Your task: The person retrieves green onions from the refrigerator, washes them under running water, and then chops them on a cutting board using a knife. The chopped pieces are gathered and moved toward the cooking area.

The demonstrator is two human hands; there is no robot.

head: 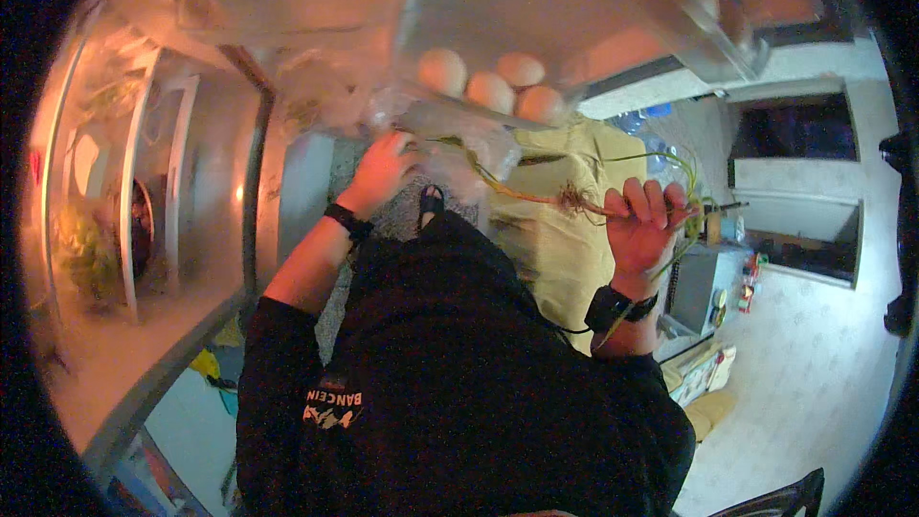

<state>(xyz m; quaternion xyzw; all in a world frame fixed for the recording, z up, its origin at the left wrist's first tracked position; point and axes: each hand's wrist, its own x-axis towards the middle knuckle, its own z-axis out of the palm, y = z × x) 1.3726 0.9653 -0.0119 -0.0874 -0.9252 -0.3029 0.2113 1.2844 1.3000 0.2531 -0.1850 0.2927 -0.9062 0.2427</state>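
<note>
My right hand (642, 230) is closed around a few scallions (517, 192). Their tangled roots (576, 197) stick out to the left of my fist, and thin green leaves (693, 172) bend out on its right. One yellowish stalk runs left towards my left hand (380, 166). That hand has its fingers bent on a crumpled clear plastic bag (488, 147), below the shelf of an open refrigerator. The bag is blurred, and its contents are hard to make out. Several eggs (490, 92) sit on the shelf just above it.
The open refrigerator door (258, 158) with its racks stands at left. A yellow cloth-like cover (596, 179) lies below the shelf, right of my foot (431, 205). Water bottles (650, 140) and a grey box-like appliance (703, 283) are at right. A chair back (782, 499) shows at lower right.
</note>
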